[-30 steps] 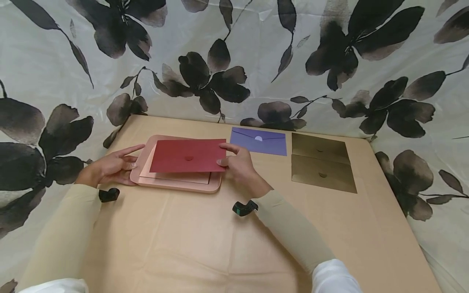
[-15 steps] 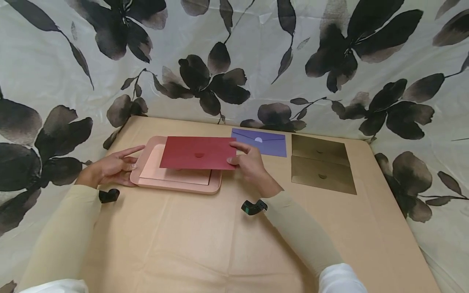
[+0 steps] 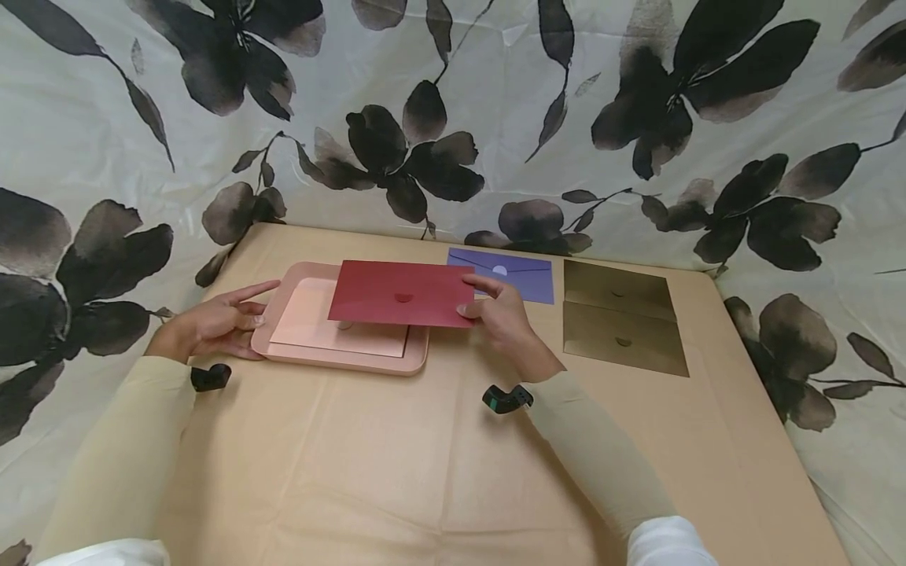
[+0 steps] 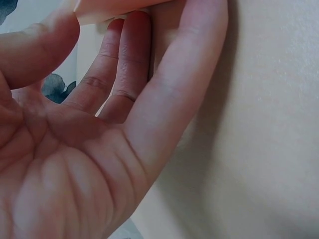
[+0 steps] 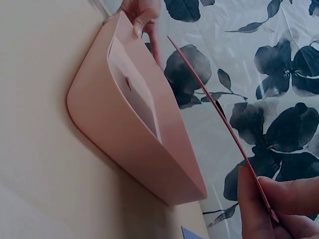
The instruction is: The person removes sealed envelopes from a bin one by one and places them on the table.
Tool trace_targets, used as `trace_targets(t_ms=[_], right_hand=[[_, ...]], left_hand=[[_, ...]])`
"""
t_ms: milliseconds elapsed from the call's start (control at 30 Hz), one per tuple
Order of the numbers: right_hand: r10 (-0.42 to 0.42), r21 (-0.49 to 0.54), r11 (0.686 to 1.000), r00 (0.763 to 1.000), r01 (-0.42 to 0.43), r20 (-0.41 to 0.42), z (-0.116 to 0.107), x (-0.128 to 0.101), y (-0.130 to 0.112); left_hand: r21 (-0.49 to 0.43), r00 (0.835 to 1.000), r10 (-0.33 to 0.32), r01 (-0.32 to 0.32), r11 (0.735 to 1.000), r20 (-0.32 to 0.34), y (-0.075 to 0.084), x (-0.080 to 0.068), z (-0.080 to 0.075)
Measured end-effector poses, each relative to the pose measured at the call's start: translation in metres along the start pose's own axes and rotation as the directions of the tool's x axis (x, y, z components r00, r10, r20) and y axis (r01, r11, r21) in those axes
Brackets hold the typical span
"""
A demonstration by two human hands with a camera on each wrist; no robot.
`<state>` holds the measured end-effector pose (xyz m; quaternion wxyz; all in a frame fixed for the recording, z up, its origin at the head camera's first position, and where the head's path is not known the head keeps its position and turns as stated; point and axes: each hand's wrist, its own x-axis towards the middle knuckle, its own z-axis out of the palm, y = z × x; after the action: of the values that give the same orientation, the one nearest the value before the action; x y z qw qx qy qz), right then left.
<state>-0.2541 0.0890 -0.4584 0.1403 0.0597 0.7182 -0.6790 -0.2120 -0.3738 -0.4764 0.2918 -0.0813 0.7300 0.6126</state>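
Observation:
A pink tray with raised sides stands on the table, and a pale pink envelope lies inside it. My left hand holds the tray's left end, its thumb at the rim; in the left wrist view the fingers reach along the outside below the edge. My right hand pinches the right end of a red envelope between thumb and fingers. The red envelope is held above the tray's right part and hides some of the pale envelope. Edge-on, it shows clear of the tray wall in the right wrist view.
A purple envelope with a round pale seal lies at the table's back, partly behind the right hand. To its right are two gold-brown envelopes, one above the other. A floral cloth hangs behind the tan table.
My right hand has moved to the right with the red envelope, uncovering more of the pale pink envelope in the tray. The left hand and the tray have stayed in place.

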Motion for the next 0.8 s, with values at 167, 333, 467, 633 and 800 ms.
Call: trace_targets(t_ms=[167,333,467,633,800], right_hand=[[0.002,0.009,1.000,1.000,-0.002,-0.001,-0.009,0.001,0.001],[0.007,0.014,1.000,1.000,-0.007,0.008,-0.017,0.000,0.003],[0.003,0.024,1.000,1.000,-0.003,0.011,-0.023,0.001,0.004],[0.014,0.075,0.997,1.000,-0.014,0.014,-0.032,0.000,0.006],[0.021,0.104,0.994,1.000,-0.022,0.013,-0.039,0.000,0.008]], left_hand=[[0.008,1.000,0.008,-0.008,1.000,0.004,0.001,0.000,-0.001],[0.003,1.000,-0.003,0.003,1.000,-0.001,-0.002,-0.002,-0.001],[-0.002,1.000,-0.003,0.003,1.000,0.004,-0.004,-0.003,0.000],[-0.002,1.000,0.010,-0.009,1.000,0.010,-0.001,-0.002,0.000],[-0.005,1.000,0.002,-0.001,1.000,0.012,0.001,-0.001,0.000]])
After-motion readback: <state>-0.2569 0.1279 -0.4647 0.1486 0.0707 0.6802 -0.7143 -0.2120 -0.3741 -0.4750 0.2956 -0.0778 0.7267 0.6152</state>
